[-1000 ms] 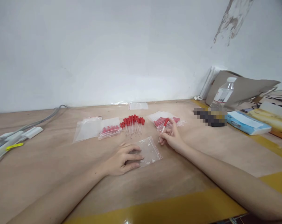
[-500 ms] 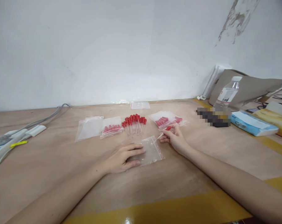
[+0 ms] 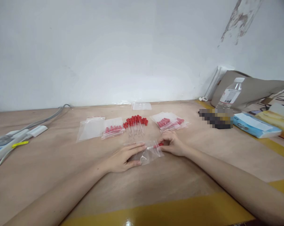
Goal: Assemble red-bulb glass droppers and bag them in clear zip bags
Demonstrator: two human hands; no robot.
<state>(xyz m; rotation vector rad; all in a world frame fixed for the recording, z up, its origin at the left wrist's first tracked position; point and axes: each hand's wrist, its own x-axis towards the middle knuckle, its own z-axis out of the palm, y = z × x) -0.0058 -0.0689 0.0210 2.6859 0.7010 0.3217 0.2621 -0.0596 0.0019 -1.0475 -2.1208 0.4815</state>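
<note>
My left hand [image 3: 124, 158] lies on a small clear zip bag [image 3: 148, 153] on the wooden table, thumb and fingers pinching the bag's near end. My right hand [image 3: 172, 145] is closed on a red-bulbed glass dropper [image 3: 156, 146], holding it by the bulb with its tip inside the bag's mouth. Just beyond lies a loose row of several red-bulbed droppers [image 3: 136, 124]. A filled bag of droppers [image 3: 112, 129] sits to the left of them, and a pile of filled bags [image 3: 169, 121] to the right.
A stack of empty clear bags [image 3: 91, 128] lies at the left, another clear bag [image 3: 141, 106] by the wall. A power strip with cable [image 3: 13, 139] sits far left. A water bottle [image 3: 228, 95], a blue tissue pack [image 3: 256, 125] and cardboard [image 3: 250, 89] stand at right.
My right hand has lowered the dropper from upright, turned it sideways and pushed its tip into the bag's mouth. My left hand has lifted the bag's edge slightly.
</note>
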